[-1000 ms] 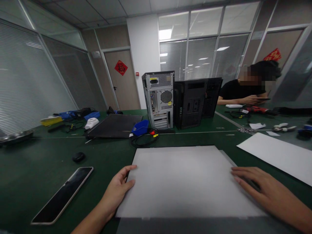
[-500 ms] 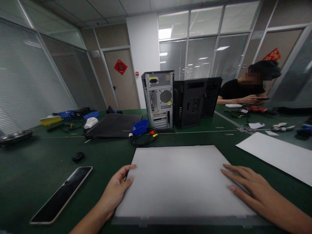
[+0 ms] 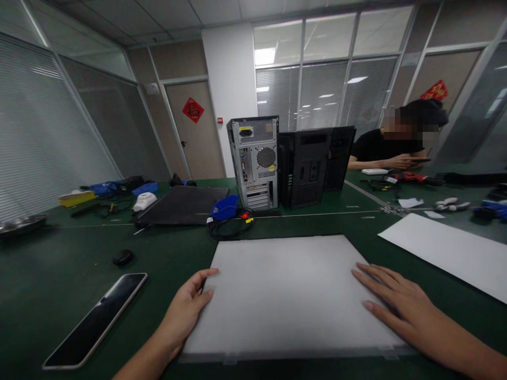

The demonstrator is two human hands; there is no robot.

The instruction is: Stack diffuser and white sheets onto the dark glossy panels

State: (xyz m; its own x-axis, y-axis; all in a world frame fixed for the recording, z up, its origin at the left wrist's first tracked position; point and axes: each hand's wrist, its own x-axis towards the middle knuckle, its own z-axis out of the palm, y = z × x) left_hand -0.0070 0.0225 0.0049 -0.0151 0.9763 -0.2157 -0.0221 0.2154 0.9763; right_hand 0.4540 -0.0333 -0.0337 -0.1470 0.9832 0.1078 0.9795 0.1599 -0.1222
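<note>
A large white sheet [image 3: 285,290] lies flat on the green table [image 3: 166,253] right in front of me, on top of a thin grey panel whose near edge shows below it. My left hand [image 3: 186,309] rests at the sheet's left edge, fingers curled loosely against it. My right hand [image 3: 396,301] lies flat on the sheet's right edge with its fingers stretched out and apart.
A phone [image 3: 97,319] and a small black object [image 3: 123,257] lie to the left. Behind the sheet are a blue bin [image 3: 225,207], a cable, a dark panel [image 3: 184,203] and computer cases [image 3: 255,161]. Another white sheet [image 3: 447,250] lies right. A person [image 3: 390,145] sits at the far right.
The white sheet has slid toward me over the grey panel, covering more of its near edge. My right hand moved left onto the sheet; my left hand barely shifted.
</note>
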